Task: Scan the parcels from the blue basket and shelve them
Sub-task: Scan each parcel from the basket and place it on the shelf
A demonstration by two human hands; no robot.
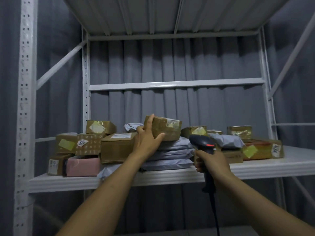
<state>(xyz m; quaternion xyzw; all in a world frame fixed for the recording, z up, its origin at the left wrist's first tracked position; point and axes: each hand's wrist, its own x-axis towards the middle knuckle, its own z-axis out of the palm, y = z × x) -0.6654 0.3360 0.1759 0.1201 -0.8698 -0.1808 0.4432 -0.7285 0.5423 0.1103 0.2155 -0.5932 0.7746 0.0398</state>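
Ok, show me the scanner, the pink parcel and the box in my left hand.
scanner (201, 141): head view, on its dark head, beside the red light.
pink parcel (83, 166): head view, middle of its front face.
box (168, 133): head view, on its brown front face, below the label.

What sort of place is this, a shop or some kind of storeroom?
Probably a parcel storeroom or courier depot: a white metal shelf holds labelled cardboard boxes and grey mailer bags, the right hand grips a barcode scanner, and the left hand holds a brown box.
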